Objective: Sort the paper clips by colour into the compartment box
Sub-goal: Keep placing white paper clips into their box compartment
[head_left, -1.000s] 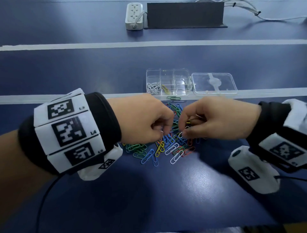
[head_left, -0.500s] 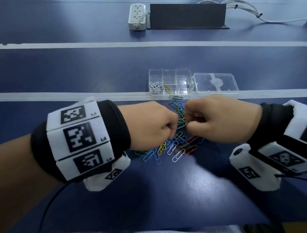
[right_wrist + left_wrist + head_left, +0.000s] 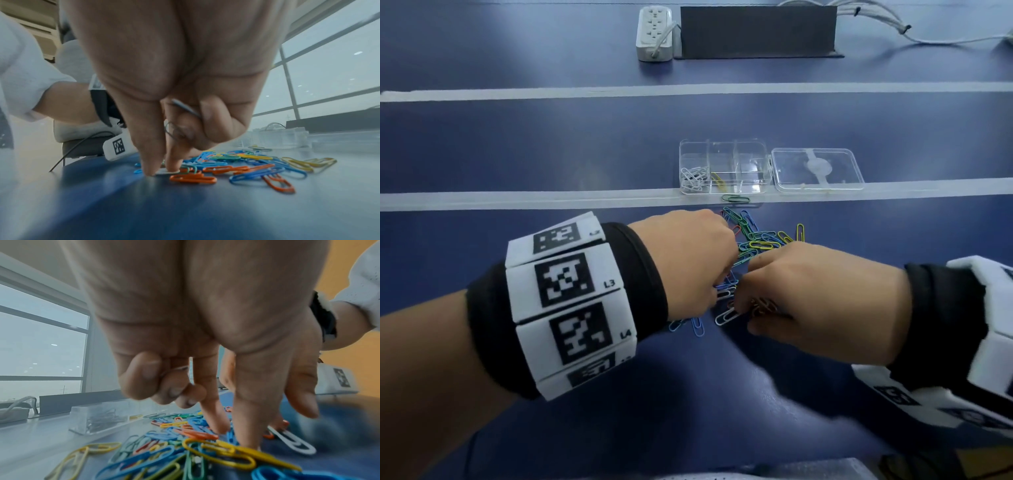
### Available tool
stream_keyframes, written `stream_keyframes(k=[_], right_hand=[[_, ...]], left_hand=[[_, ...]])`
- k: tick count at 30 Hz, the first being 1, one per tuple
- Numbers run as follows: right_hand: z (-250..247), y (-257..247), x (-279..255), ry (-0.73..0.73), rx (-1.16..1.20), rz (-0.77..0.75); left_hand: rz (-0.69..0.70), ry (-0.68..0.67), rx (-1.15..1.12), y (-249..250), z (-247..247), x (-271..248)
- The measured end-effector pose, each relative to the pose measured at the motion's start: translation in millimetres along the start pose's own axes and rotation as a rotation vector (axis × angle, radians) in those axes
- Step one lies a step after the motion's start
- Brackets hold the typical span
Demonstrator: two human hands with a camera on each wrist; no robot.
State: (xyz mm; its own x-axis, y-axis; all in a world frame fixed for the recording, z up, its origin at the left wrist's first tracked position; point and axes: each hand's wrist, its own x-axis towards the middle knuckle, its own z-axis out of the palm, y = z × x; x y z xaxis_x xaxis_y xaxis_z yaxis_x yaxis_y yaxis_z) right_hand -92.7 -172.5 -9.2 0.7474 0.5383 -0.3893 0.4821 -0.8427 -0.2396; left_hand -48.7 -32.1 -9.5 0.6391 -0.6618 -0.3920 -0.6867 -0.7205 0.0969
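Observation:
A loose pile of coloured paper clips (image 3: 756, 240) lies on the blue table in front of the clear compartment box (image 3: 753, 150). The box's left cell holds white clips (image 3: 692, 177); the cell beside it holds a yellow clip (image 3: 718, 181). My left hand (image 3: 688, 263) has thumb and forefinger (image 3: 213, 415) down in the pile, and its curled fingers tuck a pale clip (image 3: 179, 368). My right hand (image 3: 808, 291) pinches a white clip (image 3: 167, 171) flat on the table with thumb and forefinger. Its curled fingers keep several thin clips (image 3: 186, 109).
The box's clear lid (image 3: 818, 169) lies open to the right of the box. A single green clip (image 3: 735, 198) sits on the pale tape line just before the box. A power strip (image 3: 655, 32) and a dark panel (image 3: 756, 31) stand far back.
My right hand has come down and nearer, from the middle of the pile to a white clip at its near edge. My left hand has hardly moved.

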Motion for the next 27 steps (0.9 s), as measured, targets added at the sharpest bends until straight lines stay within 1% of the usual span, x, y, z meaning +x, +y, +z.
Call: stream_keyframes(k=[4, 7, 11, 15, 19, 23, 25, 27], right_hand=[[0.1, -3.7, 5.0, -0.049, -0.071, 0.021], [1.6, -4.1, 5.0, -0.048, -0.076, 0.038], [2.4, -4.0, -0.2, -0.037, -0.084, 0.040], [-8.0, -3.7, -5.1, 0.024, 0.004, 0.023], [-21.0, 2.1, -6.4, 0.090, 0.072, 0.100], [-34.3, 9.5, -2.3, 0.108, 0.165, 0.187], [-41.5, 15.3, 4.2, 0.128, 0.220, 0.223], [-50.0, 20.5, 14.1, 0.180, 0.283, 0.240]], left_hand=[[0.025, 0.009, -0.041, -0.1, -1.2, -4.1], [0.041, -0.021, -0.021, 1.6, 0.6, -3.4], [0.018, -0.030, -0.012, 0.7, 1.4, -2.6], [0.013, -0.039, 0.017, 2.7, 1.6, -3.8], [-0.006, -0.010, 0.012, 2.8, 3.9, -3.5], [-0.046, 0.059, -0.079, -3.7, -2.6, -5.9], [-0.097, 0.102, -0.156, -11.2, -10.2, -7.2], [-0.153, 0.132, -0.216, -21.2, -18.4, -6.0]])
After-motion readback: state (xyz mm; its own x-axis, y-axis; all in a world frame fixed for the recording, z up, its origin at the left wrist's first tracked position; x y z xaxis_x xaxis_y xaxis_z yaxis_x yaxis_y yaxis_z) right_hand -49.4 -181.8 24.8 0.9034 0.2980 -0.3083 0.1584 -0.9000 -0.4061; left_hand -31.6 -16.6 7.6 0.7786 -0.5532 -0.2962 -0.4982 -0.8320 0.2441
